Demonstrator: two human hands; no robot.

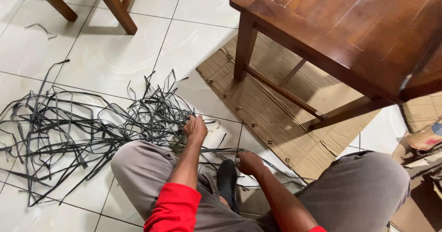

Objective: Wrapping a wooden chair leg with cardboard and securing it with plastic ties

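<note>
I sit on a white tiled floor with my knees apart in grey trousers. My left hand [195,128] reaches forward and closes its fingers on the tangle of thin black strips [83,126] spread across the tiles to my left. My right hand [250,163] is curled in a loose fist between my legs, pinching a black strip [283,173] that trails off to the right. A dark foot or sock [227,179] lies just below the two hands.
A dark wooden table [350,34] stands at the upper right on flattened cardboard [262,103]. Wooden chair legs [115,6] stand at the top left. Torn cardboard scraps [426,140] lie at the right edge.
</note>
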